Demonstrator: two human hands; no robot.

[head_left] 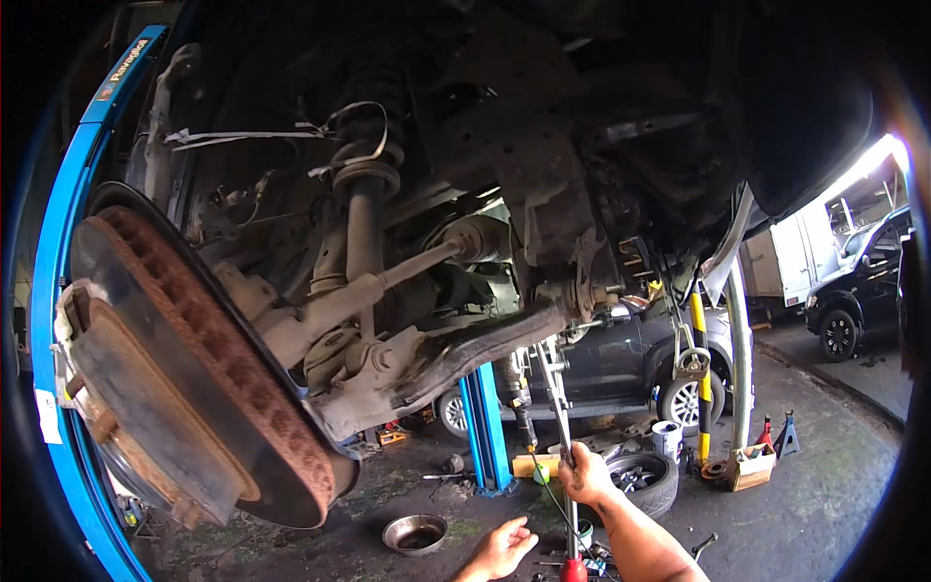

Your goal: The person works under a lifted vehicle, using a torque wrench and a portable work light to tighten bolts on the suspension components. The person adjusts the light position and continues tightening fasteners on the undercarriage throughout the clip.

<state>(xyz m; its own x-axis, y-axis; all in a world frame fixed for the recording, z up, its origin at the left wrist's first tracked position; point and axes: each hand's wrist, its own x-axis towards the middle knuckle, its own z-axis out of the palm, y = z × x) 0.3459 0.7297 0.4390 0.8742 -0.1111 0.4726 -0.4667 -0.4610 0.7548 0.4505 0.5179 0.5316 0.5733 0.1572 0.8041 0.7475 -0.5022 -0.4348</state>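
My right hand (587, 475) is closed around a long steel bar (560, 405) with a red lower end. The bar stands nearly upright, its top close under the inner end of the lower control arm (475, 349); whether they touch I cannot tell. Lower and to the left, my left hand (499, 551) holds nothing, its fingers loosely extended and apart. Above both hands hangs the underside of a raised vehicle. A rusty-edged brake disc (218, 359) fills the left, joined to a drive shaft (359, 296). Behind it rises a strut (366, 218).
A blue lift post (73, 223) stands far left, another (485, 427) behind the bar. On the floor are a metal bowl (415, 533), a tyre (652, 483), a white bucket (667, 441) and a wooden box (752, 468). A yellow-black pole (703, 388) and parked cars stand farther back.
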